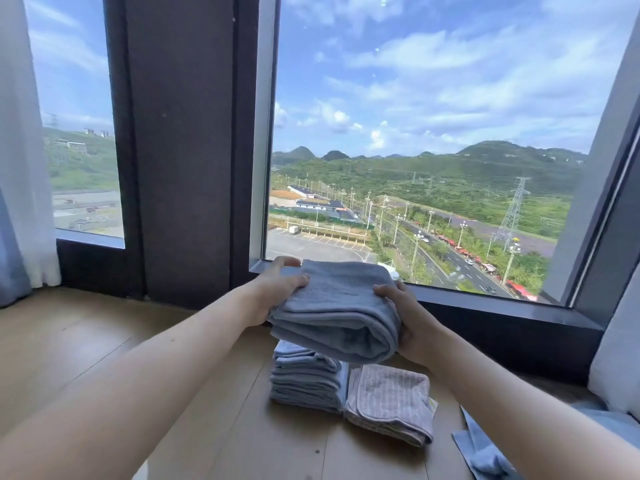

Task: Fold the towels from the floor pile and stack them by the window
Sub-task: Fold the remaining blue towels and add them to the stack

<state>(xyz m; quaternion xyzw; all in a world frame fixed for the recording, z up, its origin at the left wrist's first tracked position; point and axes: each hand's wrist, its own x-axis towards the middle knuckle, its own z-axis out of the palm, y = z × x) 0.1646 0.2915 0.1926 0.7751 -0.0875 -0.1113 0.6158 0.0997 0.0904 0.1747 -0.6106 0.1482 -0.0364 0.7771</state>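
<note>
A folded light-blue towel (337,306) hangs in the air in front of the window, held from both sides. My left hand (277,289) grips its left edge with the thumb on top. My right hand (408,317) grips the right, rolled edge. Directly below, a stack of folded blue towels (304,375) stands on the wooden floor (86,341). Beside that stack, on its right, lies a folded grey-pink striped towel (391,400). Part of an unfolded blue towel (481,452) shows at the lower right, partly hidden by my right forearm.
The dark window sill (502,310) runs right behind the stack. A wide dark pillar (183,150) separates the two panes. White curtains hang at the far left (20,150) and a pale cushion or curtain edge (620,358) sits at the right.
</note>
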